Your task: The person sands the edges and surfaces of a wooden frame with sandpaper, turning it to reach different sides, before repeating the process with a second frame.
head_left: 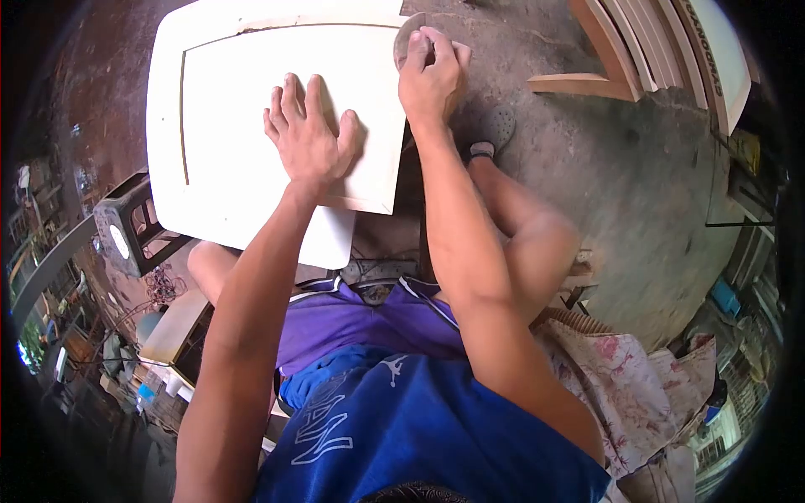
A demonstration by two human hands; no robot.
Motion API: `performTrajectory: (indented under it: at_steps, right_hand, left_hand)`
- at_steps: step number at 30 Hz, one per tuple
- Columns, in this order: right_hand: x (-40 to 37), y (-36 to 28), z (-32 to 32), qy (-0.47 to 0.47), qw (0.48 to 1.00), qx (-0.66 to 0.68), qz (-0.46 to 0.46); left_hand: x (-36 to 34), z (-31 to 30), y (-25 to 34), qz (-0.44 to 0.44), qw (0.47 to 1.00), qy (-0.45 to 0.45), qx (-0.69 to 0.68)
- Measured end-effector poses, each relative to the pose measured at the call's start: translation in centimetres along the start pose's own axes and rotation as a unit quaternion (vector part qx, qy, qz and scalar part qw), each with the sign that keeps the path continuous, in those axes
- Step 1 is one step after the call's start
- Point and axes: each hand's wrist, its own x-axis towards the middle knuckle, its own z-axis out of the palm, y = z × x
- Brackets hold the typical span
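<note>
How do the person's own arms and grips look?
Left arm and right arm are bare: no sleeve, watch or bracelet shows. Left grip and right grip are human hands without visible gloves or rings. The blue jersey, seemingly sleeveless, has white lettering and a jumping-figure logo.

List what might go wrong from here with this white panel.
The right hand holds a flat grey piece at the far right corner of the white panel; it might slip off the edge there and scrape the bare fingers.

The left hand is pressed flat on top without gripping an edge, so a hard push could perhaps make the panel shift.
</note>
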Motion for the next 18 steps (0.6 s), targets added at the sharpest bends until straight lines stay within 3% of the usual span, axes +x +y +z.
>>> performTrajectory:
  at_steps: [3,7,10,17,18]
  right_hand:
    - [-0.3,-2.1,-1.6,-0.091,0.98,-0.168,-0.049]
    - [0.2,-2.0,-0.8,-0.167,0.956,-0.208,-0.123]
    - [-0.9,-2.8,-1.1,-0.17,0.938,-0.266,-0.141]
    - [-1.3,-1.6,-0.2,-0.178,0.964,-0.169,-0.107]
    - [-2.3,-2.3,-0.9,-0.203,0.965,-0.153,-0.064]
  left_hand:
    - [0.1,-0.1,0.0,-0.005,1.0,-0.01,-0.004]
    - [0.0,-0.4,0.5,0.006,1.0,-0.004,0.004]
    - [0.0,-0.2,0.0,0.004,1.0,-0.003,0.005]
    - [-0.2,0.0,-0.1,0.009,1.0,0.003,-0.004]
    - [-0.3,-0.1,-0.1,0.01,1.0,0.003,-0.004]
